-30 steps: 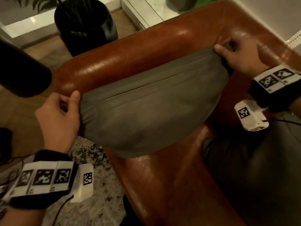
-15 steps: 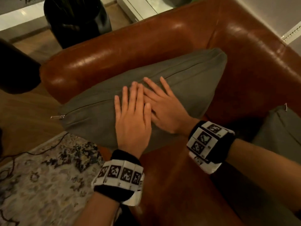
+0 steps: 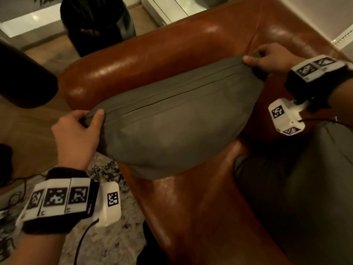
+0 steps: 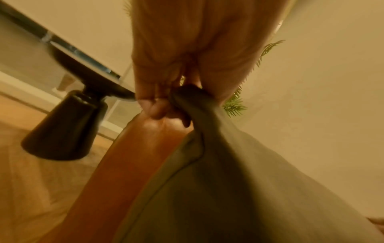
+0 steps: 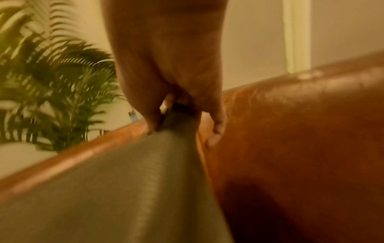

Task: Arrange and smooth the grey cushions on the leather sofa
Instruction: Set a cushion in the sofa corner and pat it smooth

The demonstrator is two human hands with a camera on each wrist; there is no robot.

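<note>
A grey cushion (image 3: 172,127) hangs stretched between my two hands above the brown leather sofa (image 3: 200,207), close to the armrest (image 3: 152,52). My left hand (image 3: 76,134) pinches its left top corner, thumb on the front; the left wrist view shows the cushion corner (image 4: 191,97) bunched in the left hand (image 4: 166,98). My right hand (image 3: 271,58) grips the right top corner near the backrest; in the right wrist view the cushion fabric (image 5: 124,189) runs up into the right hand (image 5: 176,111). A second grey cushion (image 3: 305,188) lies on the seat at the right.
A black plant pot (image 3: 97,23) stands on the wood floor behind the armrest. A dark round object (image 3: 23,79) is at the left. A patterned rug (image 3: 110,226) with cables lies in front of the sofa. A palm plant (image 5: 51,82) shows beyond the sofa.
Half a second ago both hands lay flat on the middle of the cushion. Now they have gone to its top corners, gripped them and lifted the cushion taut.
</note>
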